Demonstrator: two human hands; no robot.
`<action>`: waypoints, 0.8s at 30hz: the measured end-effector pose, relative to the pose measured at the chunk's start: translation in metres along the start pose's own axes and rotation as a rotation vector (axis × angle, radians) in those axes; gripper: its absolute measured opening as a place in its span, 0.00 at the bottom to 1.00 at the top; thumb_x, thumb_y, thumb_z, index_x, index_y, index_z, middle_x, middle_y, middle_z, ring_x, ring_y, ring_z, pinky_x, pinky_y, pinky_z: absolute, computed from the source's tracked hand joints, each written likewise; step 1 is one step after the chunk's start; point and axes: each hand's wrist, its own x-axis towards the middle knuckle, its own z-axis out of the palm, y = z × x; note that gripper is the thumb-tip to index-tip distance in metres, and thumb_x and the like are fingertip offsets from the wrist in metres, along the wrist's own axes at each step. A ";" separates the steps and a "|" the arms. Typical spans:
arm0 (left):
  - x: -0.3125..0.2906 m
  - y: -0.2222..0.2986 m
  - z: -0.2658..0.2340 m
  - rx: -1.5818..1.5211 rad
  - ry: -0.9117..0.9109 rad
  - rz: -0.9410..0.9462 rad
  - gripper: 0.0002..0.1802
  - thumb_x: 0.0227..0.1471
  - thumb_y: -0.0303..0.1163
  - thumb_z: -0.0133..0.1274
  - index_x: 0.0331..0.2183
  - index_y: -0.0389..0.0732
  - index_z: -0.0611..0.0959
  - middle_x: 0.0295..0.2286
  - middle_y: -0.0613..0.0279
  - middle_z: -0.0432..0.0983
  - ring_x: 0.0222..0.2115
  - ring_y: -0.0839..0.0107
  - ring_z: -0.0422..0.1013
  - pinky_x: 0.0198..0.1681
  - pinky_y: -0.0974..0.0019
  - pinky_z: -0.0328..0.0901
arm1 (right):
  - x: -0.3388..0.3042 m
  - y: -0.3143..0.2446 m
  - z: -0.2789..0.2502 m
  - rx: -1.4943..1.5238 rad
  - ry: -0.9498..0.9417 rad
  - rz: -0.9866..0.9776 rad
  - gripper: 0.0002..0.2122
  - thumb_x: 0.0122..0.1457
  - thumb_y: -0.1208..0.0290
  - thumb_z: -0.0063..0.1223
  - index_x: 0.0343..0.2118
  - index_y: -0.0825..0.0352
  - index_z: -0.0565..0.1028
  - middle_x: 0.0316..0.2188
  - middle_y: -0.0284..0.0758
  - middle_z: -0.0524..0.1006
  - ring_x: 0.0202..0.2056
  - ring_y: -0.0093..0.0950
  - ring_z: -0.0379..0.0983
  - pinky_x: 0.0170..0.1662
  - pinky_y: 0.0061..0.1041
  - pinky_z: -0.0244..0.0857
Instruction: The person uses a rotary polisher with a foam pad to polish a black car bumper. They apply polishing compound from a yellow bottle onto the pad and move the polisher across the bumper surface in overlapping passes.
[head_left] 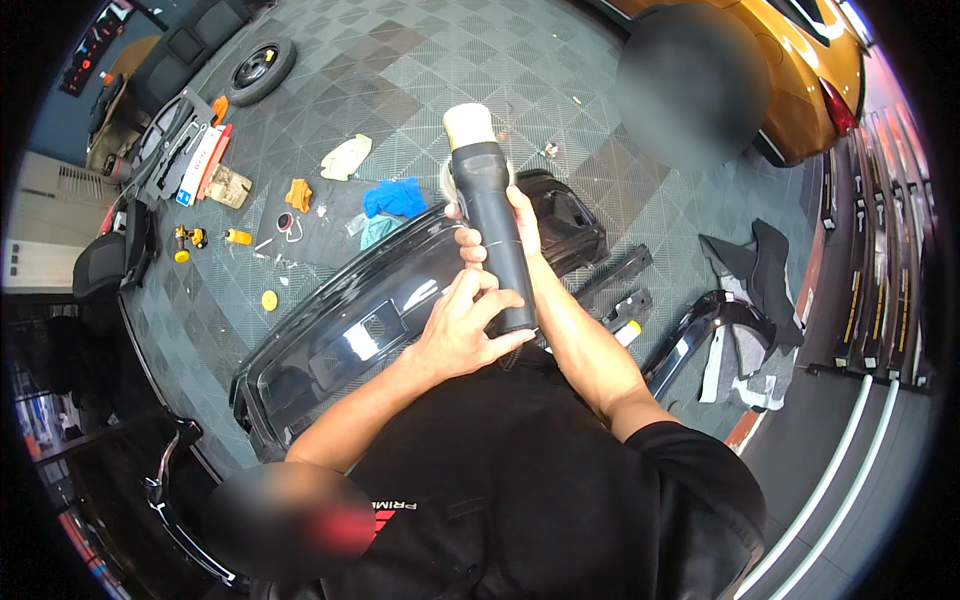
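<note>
A black cylindrical tool [492,225] with a cream-yellow end [470,124] is held up in front of my chest, that end pointing away from me. A pale, fuzzy-looking edge shows on both sides of its upper part; what lies behind is hidden. My right hand [526,222] is wrapped round the tool's middle, its fingertips showing on the left side. My left hand [467,318] has its fingers and thumb closed about the tool's near end. Below the hands, a large glossy black car body panel [300,375] lies on the floor.
Left of the panel lie a yellow drill [186,242], cloths [346,157], a blue cloth [394,196] and a wheel [261,69]. To the right are black trim pieces [690,330] and dark grey liners [765,275]. An orange-gold car [800,90] stands at far right.
</note>
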 end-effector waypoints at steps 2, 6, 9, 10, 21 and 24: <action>0.001 0.002 0.001 -0.036 -0.001 0.003 0.27 0.36 0.37 0.76 0.40 0.44 0.82 0.35 0.60 0.66 0.35 0.60 0.68 0.37 0.57 0.69 | -0.004 0.000 -0.002 0.007 -0.012 0.001 0.42 0.54 0.35 0.55 0.57 0.74 0.66 0.29 0.41 0.75 0.29 0.37 0.75 0.32 0.39 0.71; 0.008 0.000 0.000 -0.048 -0.008 0.078 0.24 0.36 0.33 0.75 0.39 0.43 0.82 0.34 0.60 0.67 0.35 0.60 0.68 0.38 0.58 0.68 | -0.004 -0.006 -0.001 0.009 -0.037 0.012 0.42 0.54 0.36 0.55 0.58 0.73 0.66 0.29 0.41 0.74 0.29 0.36 0.75 0.32 0.38 0.71; 0.015 -0.006 -0.005 -0.131 -0.064 0.118 0.22 0.38 0.30 0.71 0.40 0.42 0.83 0.34 0.60 0.66 0.35 0.59 0.68 0.37 0.57 0.67 | -0.004 -0.014 0.003 -0.043 -0.017 0.012 0.43 0.52 0.35 0.56 0.58 0.71 0.67 0.29 0.40 0.74 0.27 0.36 0.74 0.31 0.38 0.71; 0.015 -0.007 -0.006 -0.122 -0.071 0.129 0.23 0.38 0.32 0.72 0.40 0.43 0.83 0.34 0.60 0.66 0.36 0.60 0.68 0.37 0.58 0.68 | -0.005 -0.014 0.004 -0.043 -0.017 0.006 0.42 0.53 0.35 0.55 0.58 0.72 0.67 0.29 0.41 0.73 0.27 0.36 0.74 0.31 0.38 0.71; 0.021 0.001 -0.003 -0.022 0.026 0.158 0.19 0.39 0.35 0.74 0.33 0.44 0.82 0.31 0.62 0.69 0.31 0.61 0.71 0.31 0.61 0.71 | -0.001 -0.012 0.005 -0.007 -0.190 0.018 0.43 0.60 0.36 0.48 0.62 0.75 0.61 0.32 0.44 0.71 0.30 0.38 0.72 0.33 0.35 0.68; 0.021 0.000 -0.005 -0.057 0.024 0.175 0.18 0.40 0.34 0.73 0.34 0.43 0.83 0.31 0.62 0.71 0.31 0.61 0.72 0.33 0.62 0.72 | -0.002 -0.012 0.003 0.033 -0.229 0.033 0.43 0.60 0.36 0.49 0.63 0.74 0.59 0.33 0.44 0.71 0.32 0.38 0.73 0.34 0.37 0.68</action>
